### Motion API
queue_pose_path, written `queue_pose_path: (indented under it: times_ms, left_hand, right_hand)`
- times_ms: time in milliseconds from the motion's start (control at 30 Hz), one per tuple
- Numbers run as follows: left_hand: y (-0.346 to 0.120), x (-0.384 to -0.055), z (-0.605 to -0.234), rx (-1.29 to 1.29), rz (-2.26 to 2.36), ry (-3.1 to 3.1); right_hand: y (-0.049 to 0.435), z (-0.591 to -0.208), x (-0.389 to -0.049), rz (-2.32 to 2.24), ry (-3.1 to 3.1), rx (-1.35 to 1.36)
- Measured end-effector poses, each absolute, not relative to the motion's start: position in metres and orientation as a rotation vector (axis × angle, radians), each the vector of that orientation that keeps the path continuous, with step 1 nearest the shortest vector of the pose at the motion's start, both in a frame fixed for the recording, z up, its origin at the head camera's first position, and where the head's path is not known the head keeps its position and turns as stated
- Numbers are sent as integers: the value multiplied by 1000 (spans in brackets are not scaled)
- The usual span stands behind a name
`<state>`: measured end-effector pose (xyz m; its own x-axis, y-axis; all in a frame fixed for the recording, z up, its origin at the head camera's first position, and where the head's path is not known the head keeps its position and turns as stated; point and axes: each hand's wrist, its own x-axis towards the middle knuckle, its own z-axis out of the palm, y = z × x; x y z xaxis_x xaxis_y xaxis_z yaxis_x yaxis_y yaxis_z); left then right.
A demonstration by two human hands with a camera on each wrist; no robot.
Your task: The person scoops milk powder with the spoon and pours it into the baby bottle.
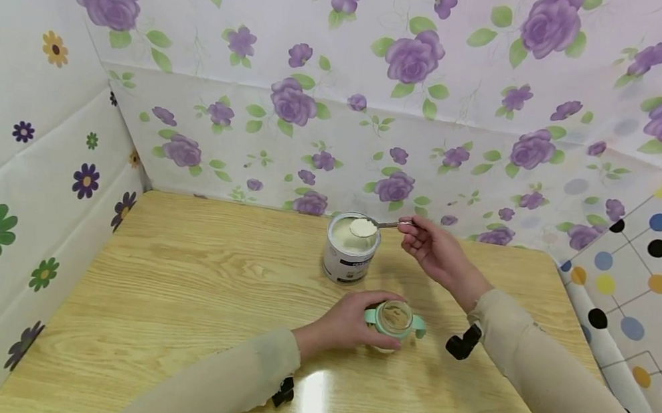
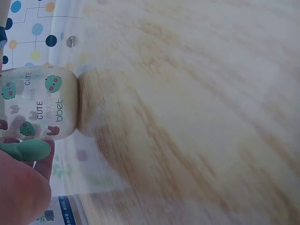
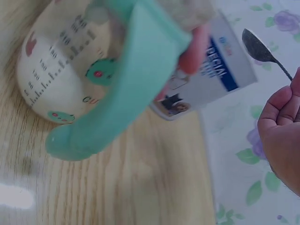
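Observation:
My right hand (image 1: 437,255) pinches the handle of a metal spoon (image 3: 258,48). In the head view the spoon's bowl, heaped with pale powder (image 1: 363,227), is over the mouth of an open powder can (image 1: 346,263). Nearer to me, my left hand (image 1: 358,320) grips a clear baby bottle (image 2: 40,103) by one side, its fingers and thumb around it. Green handles (image 3: 136,84) stick out from the bottle's sides, and its top is uncapped. Printed cartoon faces and a measuring scale show on its wall in the wrist views.
The light wooden table (image 1: 191,272) meets a flowered cloth wall (image 1: 288,148) just behind the can. Patterned cloths also rise on the left and right sides. A bright reflection lies on the tabletop near the left wrist.

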<state>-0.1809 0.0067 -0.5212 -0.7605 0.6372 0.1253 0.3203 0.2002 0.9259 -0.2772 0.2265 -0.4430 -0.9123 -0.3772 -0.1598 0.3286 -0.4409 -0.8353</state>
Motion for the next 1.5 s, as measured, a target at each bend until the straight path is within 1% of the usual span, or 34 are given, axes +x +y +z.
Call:
queue_pose_path:
  times_ms: [167,367,600,800,1100,1300,1500]
  left_hand:
    - [8,-181,-523,901,1568,2208]
    - [8,-181,-524,915,1558,2235]
    - [7,-182,-523,870,1552,2224]
    - [7,-181,-522,849,1536,2226]
    - [7,-180,-520,833,1557,2215]
    - [7,-180,-520,826,1575,2197]
    - [8,-181,-519,830,1574,2196]
  right_hand:
    - [245,-429,-260,-2407,1225,-77]
    - [269,-423,-235,-2396,1119,-187]
    - [287,-426,-202,-2355,1104,-189]
    - [298,-436,-182,-2323,1117,-178]
    - [306,-449,-167,-2242,1253,-221]
    - [308,-449,-163,-2169,1362,-369]
    - [307,-443,-162,-2007,1670,-488]
